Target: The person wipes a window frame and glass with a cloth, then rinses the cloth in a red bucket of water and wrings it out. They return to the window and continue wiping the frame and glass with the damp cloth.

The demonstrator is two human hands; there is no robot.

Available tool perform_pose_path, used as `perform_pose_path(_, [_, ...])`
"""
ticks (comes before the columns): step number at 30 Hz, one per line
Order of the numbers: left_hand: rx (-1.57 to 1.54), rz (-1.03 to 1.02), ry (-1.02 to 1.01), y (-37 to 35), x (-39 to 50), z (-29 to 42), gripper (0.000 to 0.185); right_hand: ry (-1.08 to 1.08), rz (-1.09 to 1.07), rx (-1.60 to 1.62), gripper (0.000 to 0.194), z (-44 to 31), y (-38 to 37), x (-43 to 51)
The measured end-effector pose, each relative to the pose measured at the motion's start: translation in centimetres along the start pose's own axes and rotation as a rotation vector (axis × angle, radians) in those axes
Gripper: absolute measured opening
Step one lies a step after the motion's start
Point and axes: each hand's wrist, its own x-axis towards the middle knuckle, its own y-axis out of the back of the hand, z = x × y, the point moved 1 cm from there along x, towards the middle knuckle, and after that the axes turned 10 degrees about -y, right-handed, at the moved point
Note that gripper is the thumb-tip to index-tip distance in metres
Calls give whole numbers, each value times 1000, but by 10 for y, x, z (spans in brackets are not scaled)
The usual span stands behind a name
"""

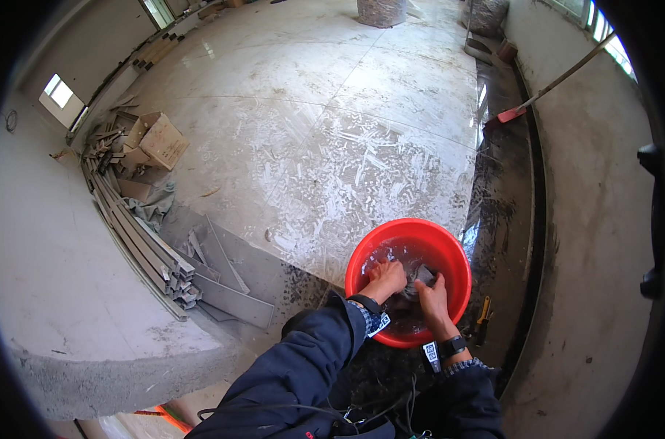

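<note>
A round red plastic basin holding cloudy water stands on the floor before me. Both my hands reach into it. My right hand, at the right of the water, grips a small grey block-like piece, perhaps a sponge or folded cloth. Beside it on the left, my left hand is bent down at the water, its fingertips hidden. Whether it holds anything does not show. Ripples and bright spots mark the water around the hands.
A yellow-handled tool lies right of the basin. A red broom leans against the right wall. Metal channels and a cardboard box lie along the left wall. White smears mark the floor tiles; wet dark floor borders them.
</note>
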Motion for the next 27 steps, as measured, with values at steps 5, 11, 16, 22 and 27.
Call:
perform_pose_path(5, [-636, -127, -127, 6, -5, 16, 41, -368, -415, 535, 76, 2, -7, 6])
perform_pose_path(11, [-586, 115, -432, 48, -40, 69, 42, -508, -664, 1030, 66, -14, 22, 4])
perform_pose_path(16, [-542, 404, -608, 48, -76, 88, 32, -503, -622, 1069, 58, -1, 31, 6])
perform_pose_path(22, [-596, 620, -612, 38, -68, 82, 27, -336, -557, 993, 48, 20, 15, 18])
perform_pose_path(27, [-547, 624, -460, 40, -51, 65, 30, -77, -414, 716, 41, 11, -1, 22])
